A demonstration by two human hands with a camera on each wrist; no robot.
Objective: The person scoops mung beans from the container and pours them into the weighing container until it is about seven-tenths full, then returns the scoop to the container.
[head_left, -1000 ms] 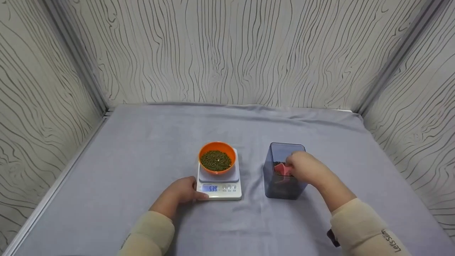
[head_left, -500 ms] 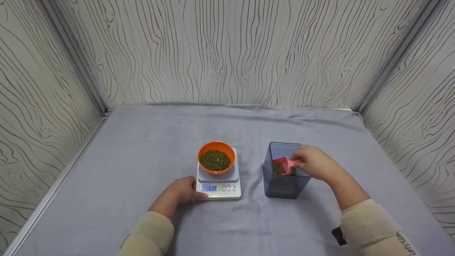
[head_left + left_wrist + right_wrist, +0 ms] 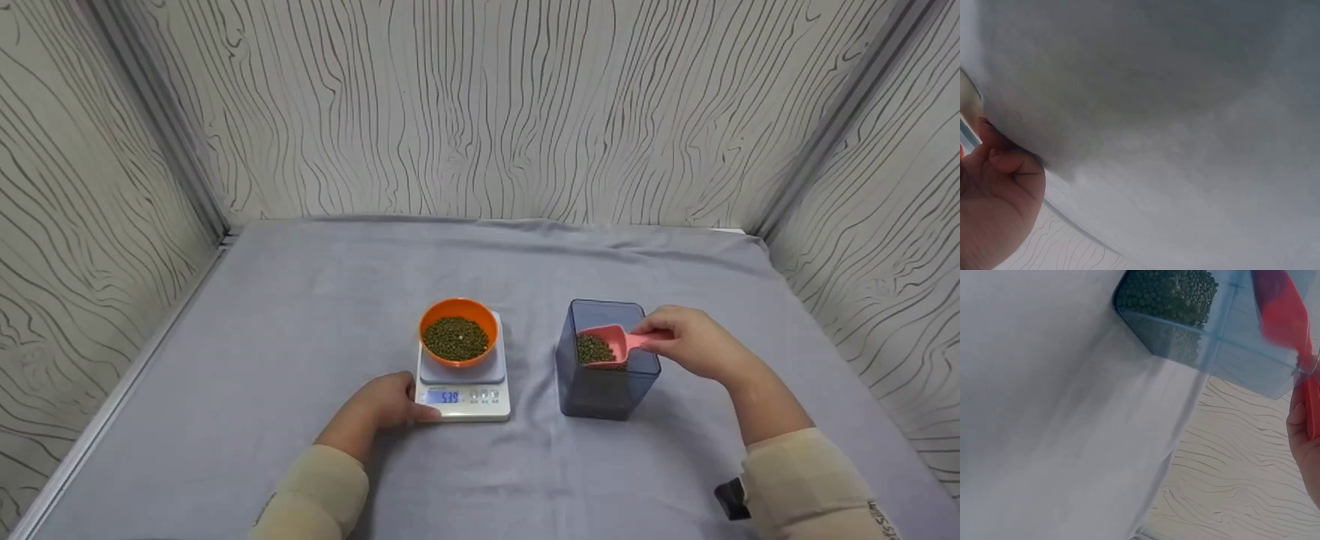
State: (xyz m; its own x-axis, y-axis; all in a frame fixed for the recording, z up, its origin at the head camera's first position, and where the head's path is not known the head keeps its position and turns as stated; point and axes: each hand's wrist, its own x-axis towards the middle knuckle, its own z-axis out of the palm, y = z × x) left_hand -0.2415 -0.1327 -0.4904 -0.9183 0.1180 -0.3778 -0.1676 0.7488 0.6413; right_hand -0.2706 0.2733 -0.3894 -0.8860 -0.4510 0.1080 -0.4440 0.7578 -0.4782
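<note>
My left hand (image 3: 384, 400) holds the left side of a white kitchen scale (image 3: 480, 410), its thumb along the front edge by the lit display. On the scale's platform stands an orange bowl (image 3: 456, 307) with small green beans (image 3: 454, 340), which look like mung beans. To the right stands a tall translucent blue-grey container (image 3: 596, 399), partly filled with the same beans. My right hand (image 3: 694, 341) grips the handle of a pink scoop (image 3: 616, 346). The scoop's head is inside the container's mouth and carries beans. In the left wrist view, the scale is mostly out of frame.
A grey cloth (image 3: 300, 300) with wrinkles covers the table. Pale wood-grain panels (image 3: 465, 112) stand behind and on both sides, with metal posts at the corners. A strip of cloth separates scale and container.
The scoop has come up out of the beans, now loaded, as my right hand moved to the right and raised it. My left hand, the scale and the bowl stayed put.
</note>
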